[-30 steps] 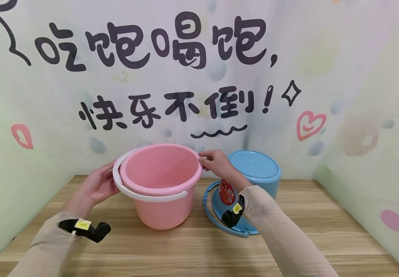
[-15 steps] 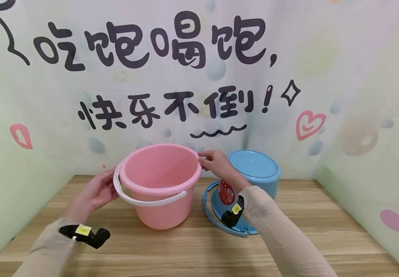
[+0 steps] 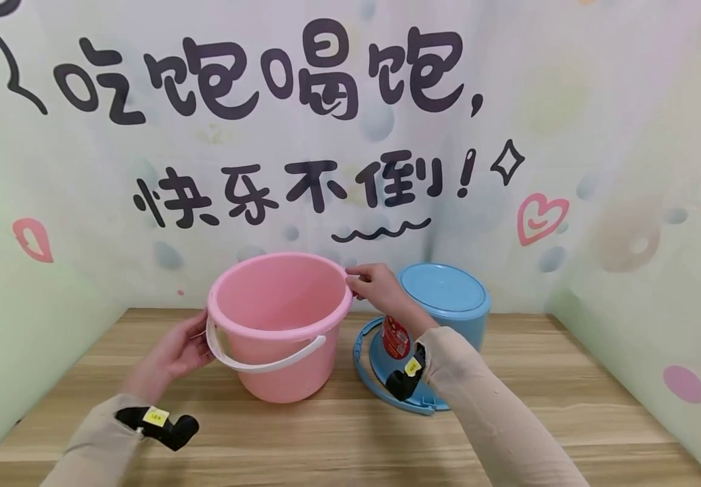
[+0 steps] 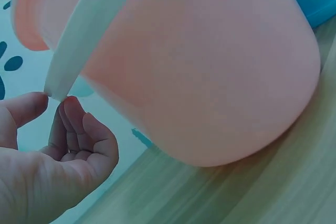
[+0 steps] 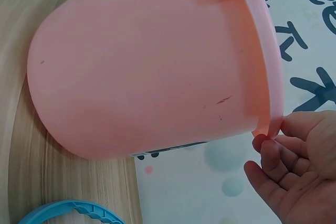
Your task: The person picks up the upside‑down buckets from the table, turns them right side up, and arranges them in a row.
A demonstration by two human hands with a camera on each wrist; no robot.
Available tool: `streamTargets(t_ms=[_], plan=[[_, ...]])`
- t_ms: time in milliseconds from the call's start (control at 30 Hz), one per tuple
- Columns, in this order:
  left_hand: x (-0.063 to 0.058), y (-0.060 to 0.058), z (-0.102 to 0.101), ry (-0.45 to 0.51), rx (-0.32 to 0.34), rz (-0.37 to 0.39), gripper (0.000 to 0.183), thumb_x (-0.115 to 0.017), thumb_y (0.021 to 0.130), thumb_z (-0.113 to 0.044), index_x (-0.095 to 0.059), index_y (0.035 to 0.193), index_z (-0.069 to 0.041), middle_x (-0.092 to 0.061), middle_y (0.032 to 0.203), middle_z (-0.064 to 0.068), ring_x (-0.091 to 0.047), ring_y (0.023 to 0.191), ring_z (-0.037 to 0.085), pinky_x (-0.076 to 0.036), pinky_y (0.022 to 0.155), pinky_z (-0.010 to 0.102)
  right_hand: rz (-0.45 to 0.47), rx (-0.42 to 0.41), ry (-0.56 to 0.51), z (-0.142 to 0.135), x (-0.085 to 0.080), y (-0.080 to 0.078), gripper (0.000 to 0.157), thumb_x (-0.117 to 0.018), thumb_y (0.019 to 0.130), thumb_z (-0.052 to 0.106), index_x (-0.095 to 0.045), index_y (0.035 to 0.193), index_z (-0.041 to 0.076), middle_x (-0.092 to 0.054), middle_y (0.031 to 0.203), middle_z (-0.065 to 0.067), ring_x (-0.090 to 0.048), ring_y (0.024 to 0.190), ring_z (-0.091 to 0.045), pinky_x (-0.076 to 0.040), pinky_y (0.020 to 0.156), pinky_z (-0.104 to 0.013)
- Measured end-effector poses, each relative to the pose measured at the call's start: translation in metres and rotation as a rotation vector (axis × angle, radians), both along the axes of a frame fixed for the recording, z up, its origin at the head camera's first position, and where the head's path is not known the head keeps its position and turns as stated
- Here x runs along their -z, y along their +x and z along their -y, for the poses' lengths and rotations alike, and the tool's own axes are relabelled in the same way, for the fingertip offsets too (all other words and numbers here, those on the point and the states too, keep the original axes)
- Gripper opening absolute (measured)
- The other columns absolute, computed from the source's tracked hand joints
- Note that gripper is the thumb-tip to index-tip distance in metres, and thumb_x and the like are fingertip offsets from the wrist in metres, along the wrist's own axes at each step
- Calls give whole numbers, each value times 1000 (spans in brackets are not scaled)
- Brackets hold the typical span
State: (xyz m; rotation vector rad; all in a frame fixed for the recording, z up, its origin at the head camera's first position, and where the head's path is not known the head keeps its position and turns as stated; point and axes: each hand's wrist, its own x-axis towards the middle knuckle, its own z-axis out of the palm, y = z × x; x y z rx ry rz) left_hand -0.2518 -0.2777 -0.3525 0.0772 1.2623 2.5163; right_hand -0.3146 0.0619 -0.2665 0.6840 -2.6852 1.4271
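Note:
A pink bucket (image 3: 289, 375) stands upright on the wooden table, its open mouth tilted slightly toward me in the head view. Its white handle (image 3: 271, 366) hangs down across the front of the wall. At the left side, my left hand (image 3: 178, 350) pinches that handle between thumb and fingertips; the left wrist view shows the pinch on the white strip (image 4: 86, 30) plainly. My right hand (image 3: 381, 289) holds the bucket's rim at the right, thumb and fingers pinching the edge (image 5: 273, 77) in the right wrist view.
Upside down behind my right forearm stands a blue bucket (image 3: 444, 291), with a red label (image 3: 396, 338) on its side. Its blue handle (image 3: 370, 379) lies around its rim on the table (image 3: 302, 446). A printed backdrop (image 3: 326, 135) rises right behind both buckets.
The white handle has swung lower along the front of the pink bucket, and my left hand has moved down and slightly right with it. My right hand keeps its grip on the rim.

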Motion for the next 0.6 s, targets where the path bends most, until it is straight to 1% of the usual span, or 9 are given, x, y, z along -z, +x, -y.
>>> streamTargets(t_ms=[33, 133, 267, 367, 500, 600], plan=[[2, 0, -1, -11, -6, 0, 36, -36, 99, -29, -66, 83, -16, -59, 86, -4, -54, 79, 8, -44, 73, 26, 0, 0, -3, 0, 0, 0, 31, -54, 93, 15, -58, 121, 2, -63, 85, -8, -58, 85, -30, -50, 76, -34], [7, -1, -3, -50, -31, -4, 37, -34, 99, -29, -64, 81, -18, -58, 85, -4, -53, 79, 8, -43, 73, 25, -3, -1, -4, 0, 1, 0, 31, -55, 93, 15, -58, 121, 2, -63, 85, -7, -58, 83, -28, -51, 75, -33], [13, -2, -6, -90, -63, -15, 37, -31, 100, -28, -63, 81, -21, -57, 85, -5, -53, 80, 7, -43, 73, 25, -5, 4, 4, 0, 2, 0, 31, -55, 93, 15, -59, 121, 2, -63, 84, -6, -58, 81, -25, -50, 71, -27], [17, -3, -8, -102, -88, -18, 37, -30, 100, -25, -62, 81, -21, -56, 85, -5, -54, 79, 7, -43, 74, 24, 0, 8, 6, 0, 2, 0, 31, -55, 93, 15, -59, 121, 3, -62, 83, -7, -58, 80, -23, -50, 70, -26], [19, -4, -11, -98, -108, -24, 38, -29, 100, -22, -61, 81, -20, -56, 84, -4, -54, 78, 7, -44, 74, 22, 1, 3, 5, 0, 0, 1, 31, -55, 93, 15, -59, 121, 2, -62, 84, -7, -58, 81, -24, -50, 72, -28], [19, -4, -12, -114, -121, -34, 38, -29, 100, -22, -61, 80, -20, -57, 83, -5, -54, 78, 5, -44, 74, 21, -4, -5, 1, 1, -1, 0, 30, -54, 93, 15, -59, 121, 2, -63, 86, -8, -58, 82, -26, -50, 74, -31]])
